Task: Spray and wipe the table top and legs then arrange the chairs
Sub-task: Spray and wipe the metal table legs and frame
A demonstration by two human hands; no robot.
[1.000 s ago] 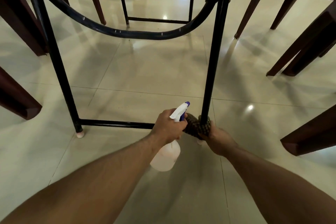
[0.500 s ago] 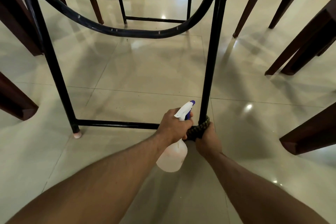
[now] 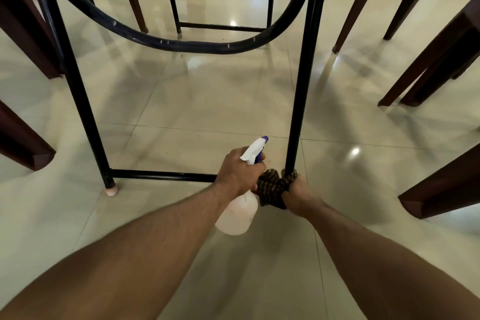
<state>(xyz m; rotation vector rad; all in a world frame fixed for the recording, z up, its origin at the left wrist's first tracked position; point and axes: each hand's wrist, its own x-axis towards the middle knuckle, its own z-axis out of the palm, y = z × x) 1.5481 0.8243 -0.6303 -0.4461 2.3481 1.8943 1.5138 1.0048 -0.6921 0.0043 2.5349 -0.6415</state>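
I look down under the table at its black metal frame. My right hand (image 3: 298, 193) grips a dark brown checked cloth (image 3: 272, 187) wrapped round the foot of the right black table leg (image 3: 298, 86). My left hand (image 3: 240, 173) grips a white spray bottle (image 3: 237, 215) by its neck, just left of the cloth, with the white and purple nozzle (image 3: 255, 149) pointing up and away. A low black crossbar (image 3: 161, 175) joins this leg to the left table leg (image 3: 78, 86).
Dark brown chair legs stand on the shiny tiled floor at the right (image 3: 428, 60), at the near right (image 3: 441, 184) and at the left (image 3: 23, 148). A curved black brace (image 3: 197, 45) hangs under the table. Further frame bars (image 3: 223, 26) stand at the back.
My right hand with the cloth has stayed at the bottom of the right leg, shifting a little around it. My left hand with the bottle has hardly moved.
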